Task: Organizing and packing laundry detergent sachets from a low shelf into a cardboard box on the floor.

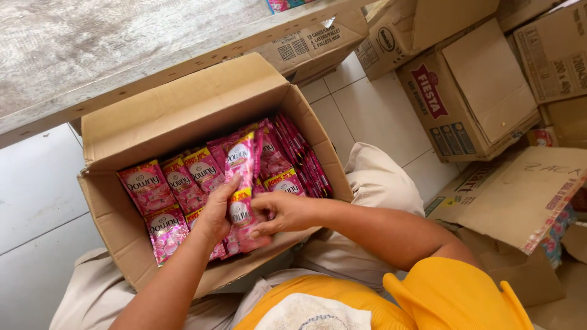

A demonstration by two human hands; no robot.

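An open cardboard box (183,104) rests on my lap, filled with several strips of pink sachets (165,183). My left hand (217,211) and my right hand (284,211) both grip one strip of pink sachets (240,177), held upright over the middle of the box. The left thumb presses the strip's left edge; the right fingers pinch its lower right part. More pink sachets stand on edge at the box's right side (302,153).
A worn wooden tabletop (92,43) runs above the box. Several brown cardboard cartons (471,91) are piled at the right on the white tiled floor (373,116). A flattened carton flap (520,189) lies close to my right elbow.
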